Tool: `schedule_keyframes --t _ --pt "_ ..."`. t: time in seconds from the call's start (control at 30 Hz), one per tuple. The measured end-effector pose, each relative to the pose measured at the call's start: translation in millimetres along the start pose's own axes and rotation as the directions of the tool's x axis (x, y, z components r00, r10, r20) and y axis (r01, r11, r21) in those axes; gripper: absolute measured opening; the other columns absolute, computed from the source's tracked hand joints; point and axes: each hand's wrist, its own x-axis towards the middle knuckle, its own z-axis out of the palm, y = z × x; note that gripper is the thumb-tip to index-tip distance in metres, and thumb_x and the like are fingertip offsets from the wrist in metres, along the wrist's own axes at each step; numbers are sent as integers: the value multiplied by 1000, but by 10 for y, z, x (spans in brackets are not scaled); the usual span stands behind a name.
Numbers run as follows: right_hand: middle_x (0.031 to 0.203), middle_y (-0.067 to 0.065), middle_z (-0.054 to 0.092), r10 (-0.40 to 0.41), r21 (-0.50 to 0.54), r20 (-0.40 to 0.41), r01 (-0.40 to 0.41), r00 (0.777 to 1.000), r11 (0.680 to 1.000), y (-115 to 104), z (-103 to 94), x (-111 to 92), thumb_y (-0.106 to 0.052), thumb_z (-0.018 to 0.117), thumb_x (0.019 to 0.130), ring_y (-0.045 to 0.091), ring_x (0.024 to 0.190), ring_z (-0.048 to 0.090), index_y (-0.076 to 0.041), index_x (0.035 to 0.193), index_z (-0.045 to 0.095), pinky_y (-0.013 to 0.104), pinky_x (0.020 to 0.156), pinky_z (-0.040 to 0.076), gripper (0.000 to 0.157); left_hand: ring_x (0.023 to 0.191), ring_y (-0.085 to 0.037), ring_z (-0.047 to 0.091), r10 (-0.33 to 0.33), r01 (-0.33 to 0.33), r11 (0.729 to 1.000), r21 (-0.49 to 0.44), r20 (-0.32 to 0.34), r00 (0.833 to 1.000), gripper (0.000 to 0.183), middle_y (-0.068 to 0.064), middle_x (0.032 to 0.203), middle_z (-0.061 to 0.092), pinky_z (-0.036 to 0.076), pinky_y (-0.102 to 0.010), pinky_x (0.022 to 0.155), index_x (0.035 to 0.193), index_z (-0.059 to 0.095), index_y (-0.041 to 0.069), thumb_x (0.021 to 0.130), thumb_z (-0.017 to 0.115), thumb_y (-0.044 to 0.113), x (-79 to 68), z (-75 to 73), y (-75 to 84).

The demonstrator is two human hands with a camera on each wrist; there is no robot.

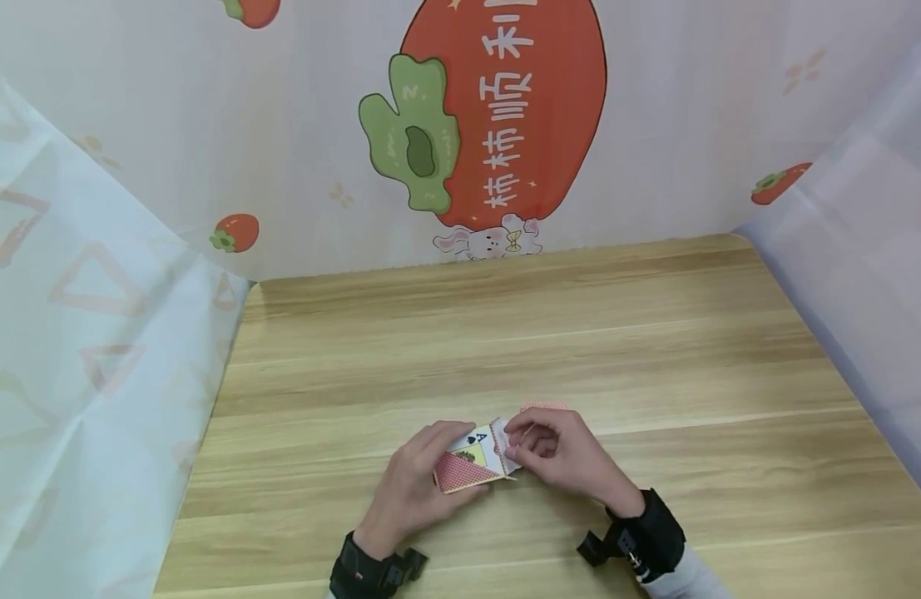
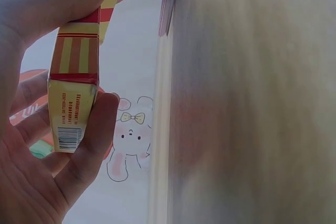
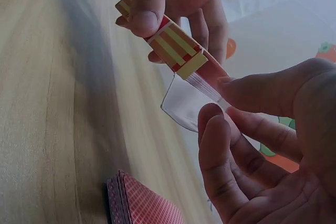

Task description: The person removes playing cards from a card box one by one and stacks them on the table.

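Nearest the person, below the playing-card box (image 1: 460, 474), a black strap (image 1: 363, 574) wraps the left wrist and another black strap (image 1: 655, 537) the right, with a pale sleeve (image 1: 692, 578) behind the latter. The left hand (image 1: 415, 478), at the box's left end, grasps it: the thumb presses one narrow side and the other fingers curl round the opposite side. The right hand (image 1: 565, 449) is at the box's right end, its fingers bent, thumb and fingertips pinching at the mouth there; whether they also grip the cards inside, I cannot tell.

The box is held between the two hands, tilted. Its upward face shows an ace of spades above a slanting red-patterned panel, a white flap (image 1: 507, 437) sticks out at its right end, and its left end bears a barcode (image 2: 69, 137). The narrow sides are striped red and yellow.

Just beyond the box and to its right, partly hidden by the right hand, a stack of red-backed playing cards (image 3: 149, 203) lies on the wood-grain tabletop (image 1: 430, 349), which spreads around and beyond the box. Pale printed cloths (image 1: 93, 399) hang left and right of the box. Farthest beyond it, a white backdrop (image 1: 303, 108) carries a large orange-red persimmon print (image 1: 565, 100) with white characters, and cartoon rabbits (image 1: 490, 241) beneath.
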Motion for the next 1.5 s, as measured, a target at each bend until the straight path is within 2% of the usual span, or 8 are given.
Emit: schedule_keyframes --t 0.17,0.4,0.63,0.8,0.9,1.13,1.37,1.5 --pt "90 1 70 39 -10 19 -39 999 999 -11 17 -2 -15 83 85 12 71 68 -10 106 73 28 59 57 24 108 -13 66 14 -14 1000 -11 0 1000 78 2 127 68 58 -33 80 136 63 13 69 94 39 1 20 5" --pt "87 0 70 51 -43 31 -50 998 998 -16 52 -8 -5 82 82 10 67 65 -13 106 72 26 57 56 28 107 -12 66 31 -31 999 -21 -6 999 78 3 127 68 57 -31 79 136 63 13 69 94 39 -1 44 12" --pt "86 0 69 55 -63 25 -53 998 997 -26 79 -7 -2 81 81 9 66 64 -14 107 70 25 57 54 31 108 -12 66 36 -36 999 -15 -3 999 77 3 126 68 58 -31 81 135 64 13 69 93 40 2 51 19" --pt "86 -1 69 84 -34 39 -83 996 996 -5 59 -4 -3 80 82 11 68 65 -13 106 70 25 59 56 28 109 -12 66 29 -29 1000 -13 4 1000 77 2 126 68 58 -33 81 135 64 13 69 94 40 9 41 25" --pt "86 0 70 111 -13 55 -110 992 994 4 24 0 -9 82 84 11 69 67 -12 106 70 27 62 58 25 108 -12 66 12 -12 1000 -8 9 1000 77 2 127 68 58 -33 81 136 64 13 69 94 40 10 25 30" --pt "90 4 73 165 -6 76 -166 983 986 17 -60 -6 -14 79 89 12 77 71 -3 110 71 28 70 60 26 108 -14 66 -21 21 1000 6 20 1000 76 1 127 68 59 -35 82 136 64 12 71 92 40 -6 -4 23" --pt "96 17 72 240 150 118 -256 964 955 10 -173 -13 -10 75 92 28 75 77 9 117 66 45 66 62 33 108 -8 65 -58 57 998 14 30 998 75 7 127 68 58 -32 83 135 65 15 71 91 43 4 -19 15" --pt "98 21 72 258 204 124 -279 958 938 15 -245 -18 -10 72 94 35 78 77 12 120 62 47 66 61 35 109 -6 64 -85 84 996 20 32 996 76 9 127 67 58 -31 83 135 65 17 70 93 42 12 -37 15"
